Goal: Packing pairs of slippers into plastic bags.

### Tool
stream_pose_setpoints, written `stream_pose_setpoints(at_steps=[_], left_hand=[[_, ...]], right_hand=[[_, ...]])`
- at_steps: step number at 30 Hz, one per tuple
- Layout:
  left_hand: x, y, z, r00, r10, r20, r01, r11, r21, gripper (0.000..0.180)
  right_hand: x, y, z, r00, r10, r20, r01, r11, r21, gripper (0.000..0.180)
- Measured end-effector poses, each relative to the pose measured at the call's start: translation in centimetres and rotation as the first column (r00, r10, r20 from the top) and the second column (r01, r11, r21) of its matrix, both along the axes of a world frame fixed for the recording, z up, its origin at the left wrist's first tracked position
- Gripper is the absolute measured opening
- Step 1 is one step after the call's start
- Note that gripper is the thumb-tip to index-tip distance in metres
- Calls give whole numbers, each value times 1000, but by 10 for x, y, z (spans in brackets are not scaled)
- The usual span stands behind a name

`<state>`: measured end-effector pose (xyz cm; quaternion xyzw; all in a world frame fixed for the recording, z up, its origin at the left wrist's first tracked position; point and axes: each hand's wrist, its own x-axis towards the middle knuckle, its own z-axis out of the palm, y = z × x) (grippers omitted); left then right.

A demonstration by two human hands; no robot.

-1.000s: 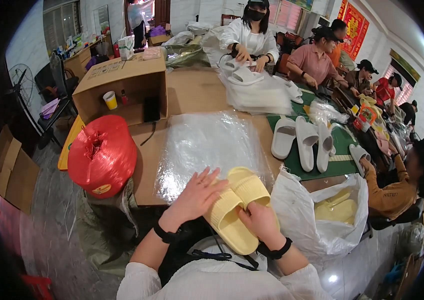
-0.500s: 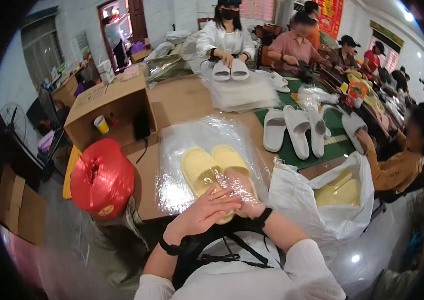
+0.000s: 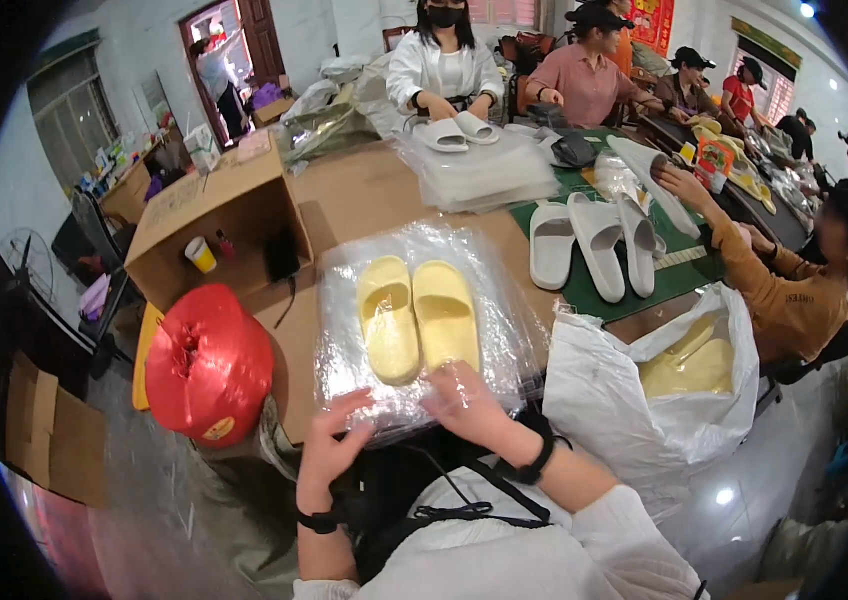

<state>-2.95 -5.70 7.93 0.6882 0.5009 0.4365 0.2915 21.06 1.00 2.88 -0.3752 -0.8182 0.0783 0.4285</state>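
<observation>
A pair of yellow slippers (image 3: 416, 318) lies side by side, toes away from me, on a stack of clear plastic bags (image 3: 344, 290). Shiny film shows around them; whether it covers both slippers fully I cannot tell. My right hand (image 3: 472, 408) is at the heel of the right slipper. Glossy film and blur over its fingers hide their grip. My left hand (image 3: 334, 440) stays near the front left edge of the bags, thumb and fingers apart, holding nothing that I can see.
On the left are a cardboard box (image 3: 206, 190) lying open towards me and a red bundle of plastic twine (image 3: 209, 360). A white sack (image 3: 594, 400) with yellow slippers stands right. Grey slippers (image 3: 596, 245) rest on a green mat (image 3: 664, 290). Co-workers sit across and to the right.
My hands have separated and drawn back towards me from the slippers. The slippers, partly covered by my hands before, now show fully, straighter and farther away. The co-worker at right has lifted a grey slipper.
</observation>
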Motion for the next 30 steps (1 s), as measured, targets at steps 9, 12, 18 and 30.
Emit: stream_pose_setpoints(at_steps=[9,12,18,30], left_hand=[[-15,12,-47,937,347,41,-307,873,-378,34],[8,9,-39,947,321,-1,-296,872,-389,38],[20,4,-48,952,201,232,-85,899,-430,50],[7,8,-62,906,217,363,-31,891,-454,40]], right_hand=[[88,-37,47,979,70,-192,-150,885,-440,30],[73,-31,43,946,322,28,-292,889,-352,46],[50,-22,4,972,9,235,48,971,-235,39],[35,2,-13,897,-402,182,435,873,-218,19]])
